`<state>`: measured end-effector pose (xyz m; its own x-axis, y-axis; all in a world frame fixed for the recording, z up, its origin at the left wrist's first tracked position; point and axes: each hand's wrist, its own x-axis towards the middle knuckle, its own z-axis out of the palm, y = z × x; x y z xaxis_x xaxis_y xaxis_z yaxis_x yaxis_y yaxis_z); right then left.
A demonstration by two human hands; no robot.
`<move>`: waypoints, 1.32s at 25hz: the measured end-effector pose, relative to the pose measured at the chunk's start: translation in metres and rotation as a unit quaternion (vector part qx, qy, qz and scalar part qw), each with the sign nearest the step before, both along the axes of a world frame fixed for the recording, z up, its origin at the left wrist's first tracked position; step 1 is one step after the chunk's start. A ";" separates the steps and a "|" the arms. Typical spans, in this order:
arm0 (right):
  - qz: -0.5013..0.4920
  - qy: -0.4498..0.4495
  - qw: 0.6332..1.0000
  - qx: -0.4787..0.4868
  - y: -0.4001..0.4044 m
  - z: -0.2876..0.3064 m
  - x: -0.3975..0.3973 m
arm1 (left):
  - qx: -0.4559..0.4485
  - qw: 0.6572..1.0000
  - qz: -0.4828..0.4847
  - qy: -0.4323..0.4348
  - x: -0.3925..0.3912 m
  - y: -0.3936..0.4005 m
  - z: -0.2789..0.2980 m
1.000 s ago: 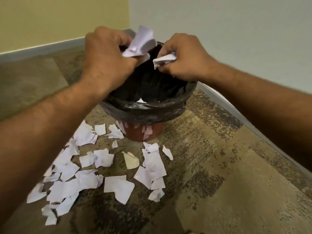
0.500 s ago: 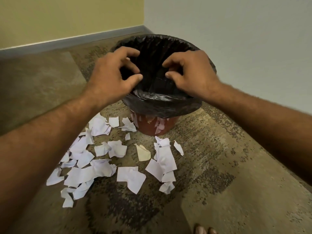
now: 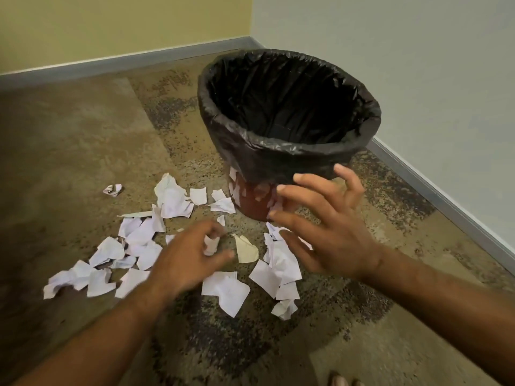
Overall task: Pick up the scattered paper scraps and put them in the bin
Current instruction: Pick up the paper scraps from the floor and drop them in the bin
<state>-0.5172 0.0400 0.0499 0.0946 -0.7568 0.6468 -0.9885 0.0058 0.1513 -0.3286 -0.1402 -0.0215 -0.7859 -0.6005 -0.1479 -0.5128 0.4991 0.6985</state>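
Note:
A red bin lined with a black bag stands on the floor near the corner of the room. Several white paper scraps lie scattered on the floor to the left of and in front of the bin, among them one cream scrap and a small crumpled ball further left. My left hand hovers low over the scraps, fingers spread and empty. My right hand is held in front of the bin's base, fingers apart, holding nothing.
The floor is mottled brown carpet. A yellow wall with a grey baseboard runs behind, and a pale wall with baseboard stands on the right, close to the bin. Toes show at the bottom edge.
Both hands held crumpled paper over the bin, released it inside, then drew back and down. They now hover empty over the scraps on the floor.

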 end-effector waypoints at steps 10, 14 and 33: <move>-0.162 -0.212 0.792 0.549 0.015 -0.121 0.021 | -0.095 0.936 -0.141 -0.309 0.006 0.036 -0.057; -0.150 -0.223 0.804 0.530 0.003 -0.136 0.022 | -0.070 0.951 -0.119 -0.279 0.001 0.033 -0.062; -0.099 -0.445 0.884 0.107 0.047 -0.028 0.018 | 0.132 0.980 0.026 0.150 -0.007 0.035 0.063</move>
<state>-0.4992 0.0874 0.0216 -0.5270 -0.8156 0.2388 -0.6992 0.2564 -0.6674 -0.3356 -0.1049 0.0415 -0.7874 -0.6124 -0.0707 -0.2852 0.2602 0.9225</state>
